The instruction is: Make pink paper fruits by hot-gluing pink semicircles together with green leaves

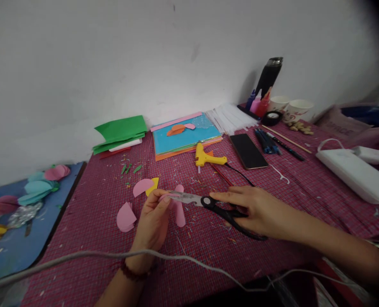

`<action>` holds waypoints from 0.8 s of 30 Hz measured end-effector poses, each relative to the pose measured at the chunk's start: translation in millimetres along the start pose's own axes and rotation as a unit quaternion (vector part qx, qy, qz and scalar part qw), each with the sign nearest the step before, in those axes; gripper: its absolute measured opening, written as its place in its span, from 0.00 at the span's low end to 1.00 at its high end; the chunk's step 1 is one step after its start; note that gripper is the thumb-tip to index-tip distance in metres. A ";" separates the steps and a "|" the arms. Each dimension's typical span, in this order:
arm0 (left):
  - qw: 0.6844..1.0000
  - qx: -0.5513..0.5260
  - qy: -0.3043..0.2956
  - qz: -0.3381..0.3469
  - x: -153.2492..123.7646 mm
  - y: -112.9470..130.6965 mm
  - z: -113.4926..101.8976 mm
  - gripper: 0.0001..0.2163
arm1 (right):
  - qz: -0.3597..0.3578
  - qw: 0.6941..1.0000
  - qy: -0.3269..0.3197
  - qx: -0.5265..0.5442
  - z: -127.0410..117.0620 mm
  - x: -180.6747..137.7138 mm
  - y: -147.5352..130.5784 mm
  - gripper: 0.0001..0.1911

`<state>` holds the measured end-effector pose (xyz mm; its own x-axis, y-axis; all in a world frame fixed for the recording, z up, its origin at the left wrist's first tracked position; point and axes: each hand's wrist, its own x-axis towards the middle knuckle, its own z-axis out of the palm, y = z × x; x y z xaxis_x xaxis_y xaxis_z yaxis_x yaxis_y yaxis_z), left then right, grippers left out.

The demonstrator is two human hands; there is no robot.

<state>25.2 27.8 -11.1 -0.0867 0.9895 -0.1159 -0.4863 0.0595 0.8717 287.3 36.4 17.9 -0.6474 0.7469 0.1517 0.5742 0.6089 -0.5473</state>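
My left hand (154,217) pinches a small piece of pink paper (165,196) between thumb and fingers. In my right hand (256,209) is a pair of black-handled scissors (189,198), with the blades pointing left. Their tips meet the paper at my left fingertips; I cannot tell how far the blades are parted. Just beyond lies a pink paper strip (179,215) with rounded ends. To the left are a stack of folded pink half-circles (126,217), another pink half-circle (142,187) and a yellow paper piece (153,186).
A yellow glue gun (208,157) and a phone (248,151) lie behind the scissors. Farther back are green paper (122,130), blue sheets (186,143), pens (268,142), paper cups (296,110) and a black flask (269,76). A white cable (164,256) crosses in front of my left wrist.
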 end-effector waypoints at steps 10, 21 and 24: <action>1.000 -0.002 0.002 0.006 -1.4 -1.1 1.0 0.08 | -0.022 0.999 0.027 -0.024 6.9 -1.5 5.9 0.34; 0.999 -0.021 -0.027 0.000 -3.3 0.4 5.8 0.07 | -0.031 0.999 0.023 -0.033 5.1 -1.9 4.6 0.33; 0.999 -0.022 -0.030 -0.003 -4.0 0.9 6.2 0.07 | -0.034 0.998 0.024 -0.039 5.3 -3.5 5.7 0.32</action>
<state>30.5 24.7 -6.8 -0.0314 0.9954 -0.0911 -0.5241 0.0612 0.8494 290.1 35.9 9.8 -0.6634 0.7133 0.2262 0.5680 0.6768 -0.4684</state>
